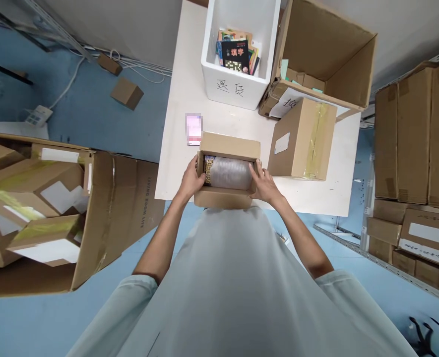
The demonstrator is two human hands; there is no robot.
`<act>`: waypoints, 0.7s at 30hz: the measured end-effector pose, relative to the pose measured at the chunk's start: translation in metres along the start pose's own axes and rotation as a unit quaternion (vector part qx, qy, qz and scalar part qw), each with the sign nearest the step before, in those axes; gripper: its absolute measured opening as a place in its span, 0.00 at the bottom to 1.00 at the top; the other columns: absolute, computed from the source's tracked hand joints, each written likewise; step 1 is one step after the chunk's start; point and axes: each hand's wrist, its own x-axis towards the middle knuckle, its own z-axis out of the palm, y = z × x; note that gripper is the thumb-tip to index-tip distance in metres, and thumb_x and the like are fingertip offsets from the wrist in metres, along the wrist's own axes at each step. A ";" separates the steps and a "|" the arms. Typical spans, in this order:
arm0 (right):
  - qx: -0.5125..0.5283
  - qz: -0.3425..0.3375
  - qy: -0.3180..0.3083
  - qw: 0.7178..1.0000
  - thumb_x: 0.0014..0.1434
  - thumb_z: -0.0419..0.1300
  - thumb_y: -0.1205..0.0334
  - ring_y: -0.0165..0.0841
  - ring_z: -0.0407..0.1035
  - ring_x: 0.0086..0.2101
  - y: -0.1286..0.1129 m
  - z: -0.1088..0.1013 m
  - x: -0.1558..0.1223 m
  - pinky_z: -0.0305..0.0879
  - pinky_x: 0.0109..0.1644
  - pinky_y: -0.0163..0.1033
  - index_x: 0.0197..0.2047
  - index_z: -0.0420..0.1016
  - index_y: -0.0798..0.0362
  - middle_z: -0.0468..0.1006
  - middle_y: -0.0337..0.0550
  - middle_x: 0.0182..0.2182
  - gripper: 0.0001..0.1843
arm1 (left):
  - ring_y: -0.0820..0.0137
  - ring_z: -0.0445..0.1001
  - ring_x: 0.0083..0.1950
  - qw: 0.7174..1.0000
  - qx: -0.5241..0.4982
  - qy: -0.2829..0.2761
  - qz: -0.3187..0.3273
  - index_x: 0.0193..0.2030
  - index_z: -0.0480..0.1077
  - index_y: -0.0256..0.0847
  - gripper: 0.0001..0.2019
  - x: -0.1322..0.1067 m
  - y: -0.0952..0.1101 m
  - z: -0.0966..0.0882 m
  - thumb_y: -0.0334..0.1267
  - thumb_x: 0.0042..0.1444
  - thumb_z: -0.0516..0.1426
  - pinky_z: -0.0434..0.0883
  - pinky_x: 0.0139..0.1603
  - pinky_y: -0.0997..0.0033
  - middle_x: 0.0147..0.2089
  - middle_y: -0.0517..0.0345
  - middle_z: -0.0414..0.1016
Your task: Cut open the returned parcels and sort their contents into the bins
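Observation:
A small cardboard box point(229, 144) with raised flaps sits at the table's near edge, close to my body. Inside it lies a clear plastic-looking wrapped pack point(229, 172) with a dark, gold-lettered printed part at its left end. My left hand point(192, 179) grips the box's left end, thumb on the inner side and fingers outside. At the right end, my right hand point(264, 182) is closed on the box wall, its fingertips at the rim beside the pack. Whether those fingertips touch the pack I cannot tell.
On the white table point(174, 163) stand a white bin point(224, 91) of booklets, a large open carton point(349, 44) and a taped box point(286, 144). A pixelated phone-like item point(194, 129) lies left. A big carton of parcels point(109, 208) stands left; shelved boxes point(420, 139) stand right.

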 end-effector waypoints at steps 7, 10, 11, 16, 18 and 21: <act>0.016 0.024 0.019 0.999 0.53 0.86 0.44 0.70 0.50 0.81 -0.006 0.003 -0.002 0.60 0.80 0.71 0.93 0.23 0.44 0.20 0.61 0.90 0.89 | 0.41 0.49 0.92 0.996 0.085 0.013 0.036 0.90 0.46 0.41 0.49 -0.012 0.012 0.009 0.40 0.66 0.60 0.56 0.89 0.31 0.91 0.38 0.50; 0.017 0.035 0.027 0.999 0.55 0.85 0.43 0.70 0.52 0.80 -0.010 0.001 0.002 0.61 0.79 0.72 0.93 0.26 0.44 0.20 0.59 0.90 0.85 | 0.38 0.50 0.90 0.986 0.147 0.000 0.080 0.86 0.57 0.39 0.40 -0.017 0.030 0.016 0.39 0.69 0.58 0.54 0.89 0.30 0.89 0.37 0.55; 0.018 0.038 0.025 0.999 0.55 0.84 0.44 0.70 0.53 0.80 -0.012 0.001 0.003 0.62 0.79 0.72 0.93 0.27 0.44 0.20 0.60 0.90 0.85 | 0.38 0.55 0.88 0.980 0.171 -0.014 0.096 0.84 0.62 0.39 0.36 -0.017 0.038 0.020 0.38 0.70 0.57 0.55 0.88 0.30 0.86 0.36 0.61; 0.017 0.047 0.009 0.999 0.52 0.86 0.47 0.71 0.50 0.81 -0.016 0.001 0.005 0.59 0.81 0.72 0.93 0.32 0.47 0.22 0.62 0.90 0.85 | 0.36 0.71 0.75 0.943 0.284 -0.123 0.122 0.73 0.74 0.32 0.26 0.000 0.076 0.056 0.33 0.70 0.56 0.65 0.78 0.32 0.72 0.29 0.77; 0.020 0.046 0.013 0.999 0.53 0.86 0.48 0.70 0.49 0.81 -0.017 0.003 0.004 0.57 0.81 0.72 0.93 0.32 0.47 0.21 0.61 0.90 0.85 | 0.35 0.72 0.72 0.931 0.318 -0.152 0.098 0.74 0.73 0.29 0.27 0.013 0.085 0.072 0.33 0.71 0.55 0.66 0.75 0.34 0.67 0.25 0.80; 0.021 0.049 0.014 0.998 0.54 0.85 0.49 0.70 0.48 0.81 -0.017 0.004 0.004 0.57 0.81 0.72 0.93 0.30 0.47 0.19 0.61 0.89 0.84 | 0.37 0.76 0.70 0.924 0.340 -0.165 0.064 0.79 0.69 0.28 0.30 0.034 0.088 0.090 0.33 0.73 0.53 0.69 0.72 0.38 0.64 0.24 0.82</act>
